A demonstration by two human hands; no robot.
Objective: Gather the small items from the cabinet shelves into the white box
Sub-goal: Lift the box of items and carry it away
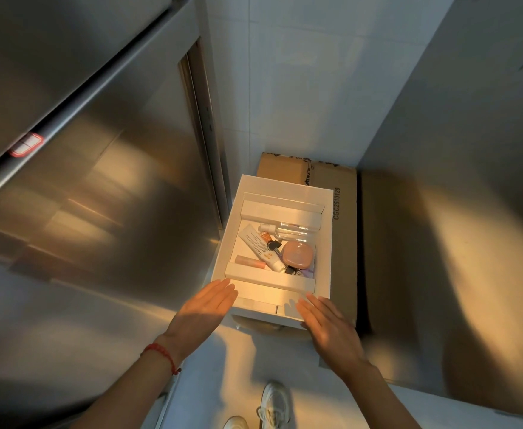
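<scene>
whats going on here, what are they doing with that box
A person stands over an open white box resting on a cardboard box. Both hands, left and right, are open at its near edge, holding nothing. Inside lie a white tube, a clear bottle, a pink case and keys.

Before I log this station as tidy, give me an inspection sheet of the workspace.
Surface: pale floor, white box sits on a cardboard box.
Job's things: white tube, clear bottle, pink case, keys, pink stick, all inside the white box.
Clutter: nothing seen.
Grippers: left hand and right hand open, flat, at the box's near edge.
Cables: nothing seen.
Surroundings: steel cabinet on the left, tiled wall behind, white shoes below.
</scene>
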